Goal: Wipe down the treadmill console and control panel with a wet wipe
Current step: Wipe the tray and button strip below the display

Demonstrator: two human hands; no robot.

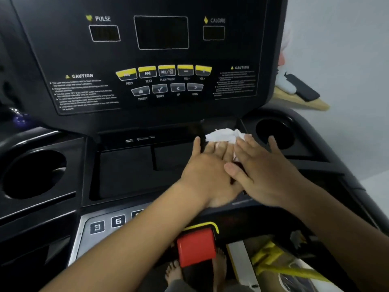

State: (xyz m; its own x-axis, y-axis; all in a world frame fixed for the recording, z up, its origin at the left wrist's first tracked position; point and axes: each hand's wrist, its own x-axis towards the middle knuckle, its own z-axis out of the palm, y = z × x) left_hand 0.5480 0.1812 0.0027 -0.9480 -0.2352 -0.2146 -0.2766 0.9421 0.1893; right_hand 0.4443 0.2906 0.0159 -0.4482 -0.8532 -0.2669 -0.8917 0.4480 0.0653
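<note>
Black console tray (126,171), crumpled white wipe (223,135) beneath left hand (208,175), right hand (265,171), fingers (249,144) straight

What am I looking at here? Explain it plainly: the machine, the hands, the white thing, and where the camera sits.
There is one picture, taken by a camera worn on the person's head and looking forward and down. The black machine is a treadmill console with dark screens and a row of yellow buttons. Below it lies a shallow tray, with a cup holder to its right. The left hand and the right hand, which partly overlaps the left, press with straight fingers on a white wet wipe at the tray's back right. The red block lower down looks like a stop button.
</note>
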